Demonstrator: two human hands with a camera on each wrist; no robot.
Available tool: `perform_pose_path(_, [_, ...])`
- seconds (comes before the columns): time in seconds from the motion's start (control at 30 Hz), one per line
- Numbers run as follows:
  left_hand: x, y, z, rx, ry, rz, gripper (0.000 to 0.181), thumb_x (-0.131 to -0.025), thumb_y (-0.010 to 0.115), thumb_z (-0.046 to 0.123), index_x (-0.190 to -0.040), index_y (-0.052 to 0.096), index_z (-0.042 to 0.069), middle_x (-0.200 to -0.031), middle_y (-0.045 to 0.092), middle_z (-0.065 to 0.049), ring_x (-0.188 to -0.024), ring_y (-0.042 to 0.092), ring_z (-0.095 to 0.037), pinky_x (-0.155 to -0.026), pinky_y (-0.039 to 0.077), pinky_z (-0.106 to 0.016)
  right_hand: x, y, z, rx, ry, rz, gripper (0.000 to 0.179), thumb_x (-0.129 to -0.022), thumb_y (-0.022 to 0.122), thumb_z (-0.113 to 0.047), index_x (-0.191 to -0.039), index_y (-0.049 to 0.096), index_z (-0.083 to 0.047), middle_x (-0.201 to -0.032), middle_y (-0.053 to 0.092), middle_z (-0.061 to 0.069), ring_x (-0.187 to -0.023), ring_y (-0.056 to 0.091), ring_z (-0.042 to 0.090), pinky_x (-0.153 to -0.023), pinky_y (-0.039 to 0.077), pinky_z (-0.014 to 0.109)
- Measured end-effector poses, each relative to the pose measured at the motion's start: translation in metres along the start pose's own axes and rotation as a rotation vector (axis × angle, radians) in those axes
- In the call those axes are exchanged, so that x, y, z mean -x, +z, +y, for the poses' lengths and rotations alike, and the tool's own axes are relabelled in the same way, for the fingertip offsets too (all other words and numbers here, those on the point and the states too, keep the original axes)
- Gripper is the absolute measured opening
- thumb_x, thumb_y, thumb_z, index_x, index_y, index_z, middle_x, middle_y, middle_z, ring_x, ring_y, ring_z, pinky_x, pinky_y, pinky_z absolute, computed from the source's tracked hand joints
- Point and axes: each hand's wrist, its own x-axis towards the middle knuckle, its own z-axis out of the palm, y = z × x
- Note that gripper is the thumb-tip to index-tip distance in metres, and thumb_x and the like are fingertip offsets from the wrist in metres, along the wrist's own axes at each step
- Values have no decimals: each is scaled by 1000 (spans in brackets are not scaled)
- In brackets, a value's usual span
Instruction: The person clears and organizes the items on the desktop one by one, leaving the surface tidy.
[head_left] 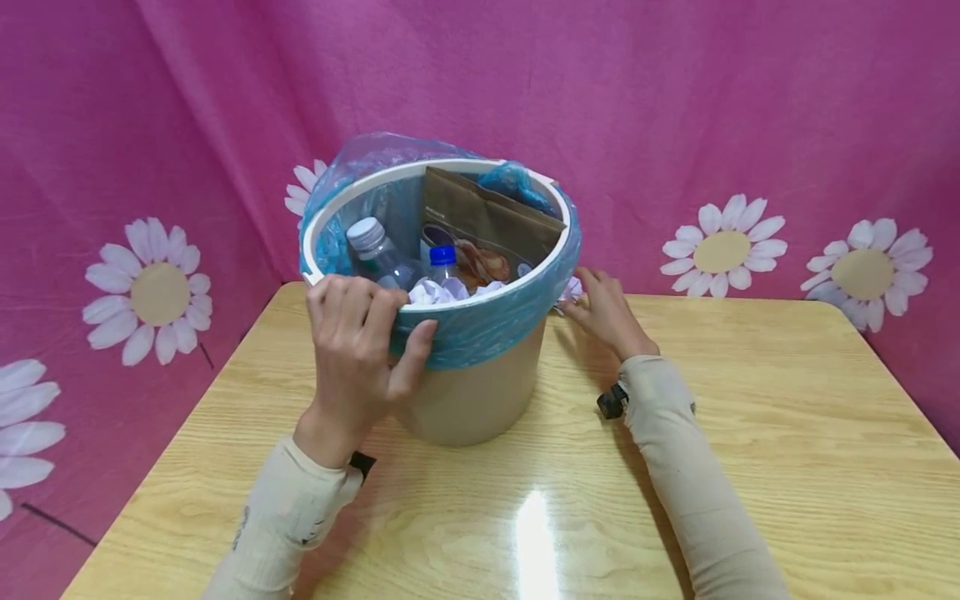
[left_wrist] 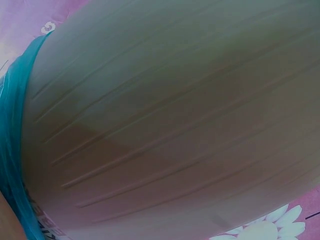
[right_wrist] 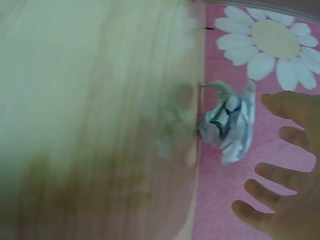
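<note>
My left hand [head_left: 352, 354] grips the near-left rim of a beige trash bin [head_left: 472, 404], fingers over the edge and thumb outside. A blue plastic bag [head_left: 480, 337] lines the bin and folds down over its rim. Inside are a white-capped bottle [head_left: 378, 250], a blue-capped bottle [head_left: 444, 267], a brown package [head_left: 487, 221] and crumpled white paper [head_left: 431, 292]. Right of the bin, my right hand [head_left: 607, 312] reaches to a crumpled paper ball [right_wrist: 232, 122]. The right wrist view shows its fingers spread, apart from the ball. Ribbed bin wall [left_wrist: 170, 120] fills the left wrist view.
The bin stands on a light wooden table [head_left: 750, 417], toward its back. A pink curtain [head_left: 600, 100] with large white daisies hangs behind the table and along its left side. Glare shines on the near tabletop.
</note>
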Motion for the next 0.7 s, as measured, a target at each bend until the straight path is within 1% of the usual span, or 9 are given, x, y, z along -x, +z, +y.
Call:
perform_pose_path(0.07, [0, 1, 1, -1, 1, 6, 42, -98, 50, 42, -90, 55, 1, -80, 47, -14, -79, 47, -33, -80, 32, -53, -2, 4, 3, 18, -20, -2, 63, -90, 73, -18, -143, 45, 1, -139, 47, 32, -128, 39, 53, -107, 29, 61])
perform_pose_path(0.13, [0, 2, 1, -1, 3, 11, 42, -98, 50, 42, -90, 55, 2, -80, 47, -13, -79, 47, -33, -80, 32, -53, -3, 6, 5, 38, -25, -26, 64, -89, 73, -18, -143, 45, 1, -139, 46, 33, -128, 39, 54, -106, 30, 64])
perform_pose_path(0.27, [0, 2, 2, -2, 8, 18, 41, -98, 50, 42, -89, 55, 2, -79, 47, -13, -78, 47, -33, -79, 32, -53, -3, 9, 7, 63, -38, -89, 62, -86, 75, -14, -139, 48, 2, -142, 42, 35, -132, 36, 53, -107, 26, 65])
perform_pose_path(0.33, [0, 2, 3, -7, 5, 19, 42, -98, 49, 42, -89, 55, 2, -79, 47, -13, -79, 47, -33, -79, 32, -53, -3, 9, 7, 67, -51, -98, 60, -85, 75, -12, -137, 49, 3, -142, 41, 35, -133, 35, 51, -109, 23, 64])
perform_pose_path(0.43, [-1, 1, 3, -9, 0, 17, 42, -98, 49, 42, -89, 55, 2, -79, 47, -14, -79, 46, -33, -80, 32, -53, -3, 11, 5, 64, -72, -69, 62, -84, 76, -10, -138, 48, 4, -140, 44, 36, -132, 37, 51, -108, 24, 63])
perform_pose_path(0.57, [-2, 0, 2, -7, 0, 14, 42, -98, 49, 42, -89, 55, 2, -79, 47, -13, -78, 46, -34, -79, 32, -53, -2, 14, 2, 53, -104, -17, 70, -80, 79, -6, -141, 45, 5, -135, 49, 35, -128, 42, 51, -108, 26, 62])
perform_pose_path(0.63, [-2, 0, 2, -6, 3, 14, 42, -98, 49, 42, -89, 54, 2, -79, 47, -13, -78, 46, -34, -79, 31, -53, -2, 16, 2, 34, -114, 5, 72, -79, 81, -4, -140, 44, 5, -128, 54, 34, -122, 48, 49, -106, 32, 59])
perform_pose_path(0.7, [-2, 0, 2, -6, 3, 13, 42, -98, 49, 42, -89, 54, 2, -79, 46, -13, -78, 46, -34, -79, 31, -53, -1, 18, 2, 9, -115, 27, 70, -78, 82, -3, -135, 43, 6, -120, 58, 33, -114, 54, 48, -101, 39, 57])
